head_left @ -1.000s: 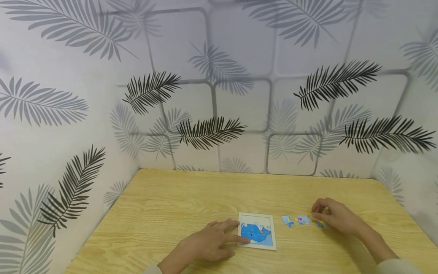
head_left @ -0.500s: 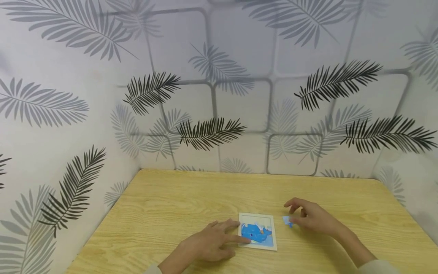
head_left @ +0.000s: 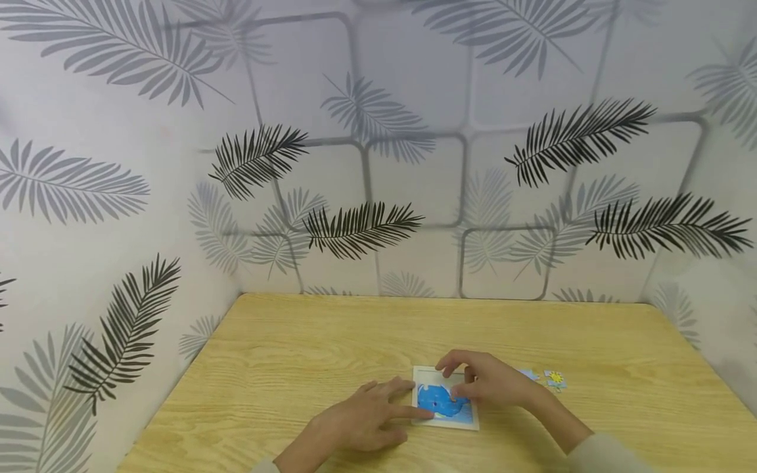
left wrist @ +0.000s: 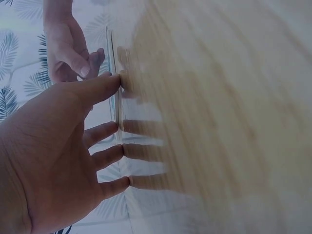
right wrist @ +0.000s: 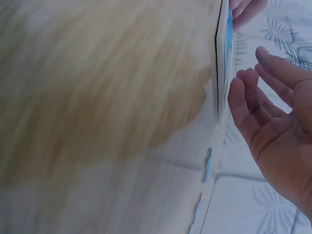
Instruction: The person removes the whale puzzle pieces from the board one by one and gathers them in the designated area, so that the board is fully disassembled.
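A square white-framed jigsaw puzzle (head_left: 446,426) with a blue whale picture lies on the table. My left hand (head_left: 367,420) rests at its left side, fingers spread and nearly straight, with fingertips on the frame and picture. In the left wrist view, the left hand (left wrist: 53,141) has its fingertips down against the tabletop. My right hand (head_left: 491,381) is over the puzzle's upper right, thumb and fingers bent to pinch a small puzzle piece that the hand mostly hides. The right wrist view shows the right hand (right wrist: 278,112) close beside the puzzle board (right wrist: 222,73).
To the right of the board lie a light blue puzzle piece (head_left: 528,374), partly behind the right hand, and a sun puzzle piece (head_left: 556,379). The wood-grain table (head_left: 331,341) ends at a leaf-patterned wall (head_left: 414,263) at the back.
My right hand has moved left from the loose pieces to over the puzzle, uncovering the sun piece. The piece formerly nearest the board no longer shows on the table. My left hand stays put.
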The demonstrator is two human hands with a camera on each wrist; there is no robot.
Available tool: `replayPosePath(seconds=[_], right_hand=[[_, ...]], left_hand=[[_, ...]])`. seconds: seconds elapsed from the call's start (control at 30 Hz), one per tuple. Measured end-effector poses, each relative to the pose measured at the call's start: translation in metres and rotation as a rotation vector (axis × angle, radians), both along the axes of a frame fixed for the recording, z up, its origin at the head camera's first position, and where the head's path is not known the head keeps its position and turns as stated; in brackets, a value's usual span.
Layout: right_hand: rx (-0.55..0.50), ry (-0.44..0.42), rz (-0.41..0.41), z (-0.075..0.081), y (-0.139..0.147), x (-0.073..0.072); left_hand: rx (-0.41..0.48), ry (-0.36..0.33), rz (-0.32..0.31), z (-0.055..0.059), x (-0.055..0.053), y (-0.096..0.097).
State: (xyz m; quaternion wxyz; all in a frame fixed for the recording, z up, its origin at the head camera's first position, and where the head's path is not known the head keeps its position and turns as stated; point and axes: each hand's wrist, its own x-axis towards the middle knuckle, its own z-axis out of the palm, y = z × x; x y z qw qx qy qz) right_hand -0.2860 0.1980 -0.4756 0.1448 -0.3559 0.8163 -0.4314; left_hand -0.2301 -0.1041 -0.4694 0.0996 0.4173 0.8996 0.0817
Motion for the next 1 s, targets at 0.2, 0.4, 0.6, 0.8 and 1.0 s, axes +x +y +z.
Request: replayPosePath(seconds=[0.2,0.4,0.6,0.8,1.0], right_hand=[[0.011,-0.067,0.024,-0.003,-0.019,0.002],[-0.010,-0.097,0.024,-0.001,-0.027,0.005],[-0.016,-0.114,0.021,-0.003,-0.032,0.005],[0.003,-0.085,0.022,-0.002,-0.037,0.007],[0.043,-0.050,0.016,-0.002,-0.039,0.008]], left_hand=[[0.001,0.014,-0.023,-0.002,-0.001,-0.001],[0.004,0.017,-0.026,-0.004,-0.002,-0.001],[0.020,0.015,-0.024,-0.002,0.000,0.000],[0.012,0.014,-0.014,-0.002,0.001,0.000],[0.014,0.019,-0.006,-0.005,-0.001,-0.001]])
